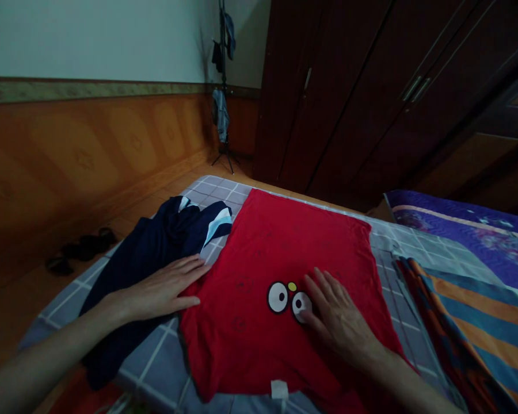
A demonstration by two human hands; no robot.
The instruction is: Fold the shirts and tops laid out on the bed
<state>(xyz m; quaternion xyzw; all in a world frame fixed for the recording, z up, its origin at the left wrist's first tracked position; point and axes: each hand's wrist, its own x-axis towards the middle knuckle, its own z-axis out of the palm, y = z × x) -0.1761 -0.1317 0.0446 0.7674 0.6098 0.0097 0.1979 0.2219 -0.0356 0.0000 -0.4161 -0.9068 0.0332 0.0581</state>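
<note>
A red shirt [259, 339] with two cartoon eyes and a small yellow oval lies spread on a grey checked bedcover [155, 368]. My left hand [168, 286] rests flat at the shirt's left edge, palm down, fingers stretched toward the cloth. On the shirt's right half lies my right hand [339, 313], fingers slightly apart, its thumb side covering part of one printed eye. A white tag [279, 389] shows at the shirt's near edge. Dark navy clothing [142, 253] is bunched to the left, partly behind my left forearm.
Striped orange and blue cloth [487, 322] lies at the right, with a purple floral cover [466, 230] beyond it. Dark wardrobes [336, 86] and a coat stand [224, 75] are at the back. Dark footwear [84, 248] sits on the floor at the left.
</note>
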